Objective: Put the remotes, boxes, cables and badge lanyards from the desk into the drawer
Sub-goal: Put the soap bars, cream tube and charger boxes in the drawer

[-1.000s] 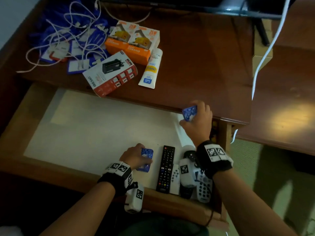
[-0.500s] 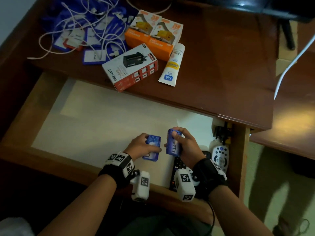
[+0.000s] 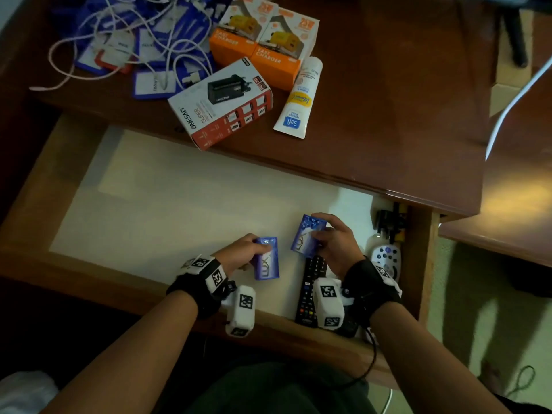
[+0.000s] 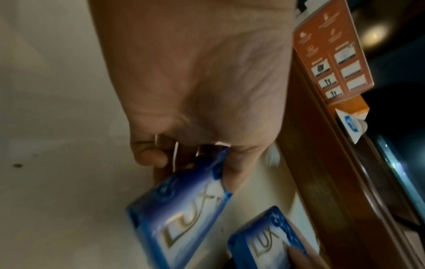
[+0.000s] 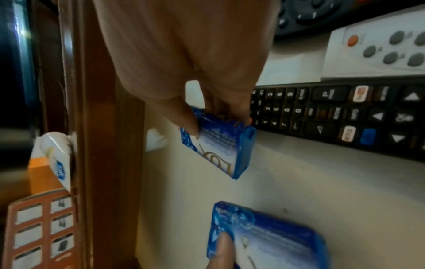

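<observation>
Compared to half a second back, not much has shifted: both hands are still down in the open drawer (image 3: 35, 186) with a blue soap box each. A full second ago the right hand was way up at the table edge with its box, so it's come down since.

Left hand (image 3: 239, 253) has its fingers curled round the left blue soap box (image 3: 266, 258), thumb on the top face, and the box looks to be lying flat on the drawer's pale liner. Right hand (image 3: 334, 243) pinches the right blue soap box (image 3: 307, 236) between thumb and fingers; in the right wrist view that box (image 5: 220, 143) is tilted up on edge, just beside the black remote (image 3: 310, 289). The two boxes sit near each other but apart.

A white remote (image 3: 386, 258) lies against the drawer's right wall, partly hidden by the right wrist.

Still up on the table (image 3: 388, 100): the two orange charger boxes (image 3: 263, 40), the white and red adapter box (image 3: 221, 103) hanging a bit over the front edge, a white tube (image 3: 298, 100), and the tangle of white cables (image 3: 119, 46) over the blue badge lanyards (image 3: 155, 34) in the far left corner.
</observation>
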The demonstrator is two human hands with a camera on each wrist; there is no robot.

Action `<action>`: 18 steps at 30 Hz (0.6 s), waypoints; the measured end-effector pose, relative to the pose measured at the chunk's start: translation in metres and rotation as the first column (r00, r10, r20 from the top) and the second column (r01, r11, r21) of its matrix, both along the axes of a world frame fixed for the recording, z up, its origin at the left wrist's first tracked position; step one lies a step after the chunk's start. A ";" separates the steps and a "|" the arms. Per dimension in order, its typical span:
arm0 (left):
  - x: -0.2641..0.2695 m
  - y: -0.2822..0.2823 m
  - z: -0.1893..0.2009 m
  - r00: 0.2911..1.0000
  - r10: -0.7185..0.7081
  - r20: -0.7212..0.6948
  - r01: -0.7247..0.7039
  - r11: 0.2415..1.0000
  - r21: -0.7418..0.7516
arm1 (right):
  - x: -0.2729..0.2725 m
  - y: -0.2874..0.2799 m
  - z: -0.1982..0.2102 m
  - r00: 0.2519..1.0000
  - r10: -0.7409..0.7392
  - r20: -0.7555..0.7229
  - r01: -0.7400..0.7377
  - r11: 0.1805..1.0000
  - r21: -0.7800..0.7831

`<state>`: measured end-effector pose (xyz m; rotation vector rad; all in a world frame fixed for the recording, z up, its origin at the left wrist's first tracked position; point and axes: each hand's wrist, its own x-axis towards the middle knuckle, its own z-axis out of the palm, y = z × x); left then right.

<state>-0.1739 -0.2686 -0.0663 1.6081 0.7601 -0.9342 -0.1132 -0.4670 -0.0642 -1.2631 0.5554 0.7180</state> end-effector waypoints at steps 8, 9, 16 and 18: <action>-0.003 -0.021 -0.007 0.951 -0.306 -0.041 0.309 0.945 0.109 | 0.008 0.004 -0.021 0.995 0.028 0.097 -0.016 0.992 -0.124; -0.003 -0.023 -0.006 0.939 -0.343 -0.040 0.345 0.931 0.120 | 0.009 0.005 -0.022 0.994 0.032 0.107 -0.018 0.991 -0.130; -0.015 -0.037 -0.005 0.843 -0.537 -0.020 0.517 0.800 0.305 | 0.009 0.006 -0.028 0.973 0.121 0.196 -0.082 0.977 -0.196; -0.021 -0.040 -0.005 0.840 -0.542 -0.030 0.514 0.777 0.364 | 0.008 0.004 -0.030 0.956 0.161 0.247 -0.096 0.963 -0.253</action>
